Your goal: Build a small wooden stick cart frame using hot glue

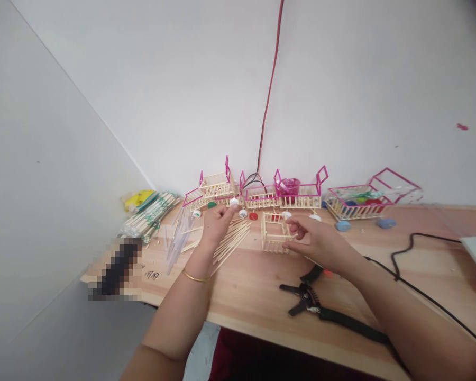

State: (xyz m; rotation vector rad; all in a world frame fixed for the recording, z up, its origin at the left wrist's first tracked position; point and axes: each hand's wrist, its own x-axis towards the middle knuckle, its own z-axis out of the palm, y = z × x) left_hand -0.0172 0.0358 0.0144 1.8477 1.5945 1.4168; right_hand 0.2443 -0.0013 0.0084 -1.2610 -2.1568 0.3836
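On the tabletop (238,286) stands a small frame of pale wooden sticks (275,236). My right hand (317,241) grips its right side, fingers at the upper part and thumb lower down. My left hand (218,222) is closed, thumb against the bent fingers, over loose sticks (233,242); whatever is in it is hidden. Close to the left thumb is a white round cap (234,202), a wheel on one of the stick carts behind. In front of the right forearm lies a black cutter-like hand tool (307,299) with dark green grips.
Stick carts with magenta edging (301,196) and cap wheels line the wall, one holding a magenta-stained cup (289,189). A larger cart (357,203) has blue wheels. Clear glue sticks (178,243) and bagged sticks (150,214) lie left. A black cable (410,246) crosses the right side.
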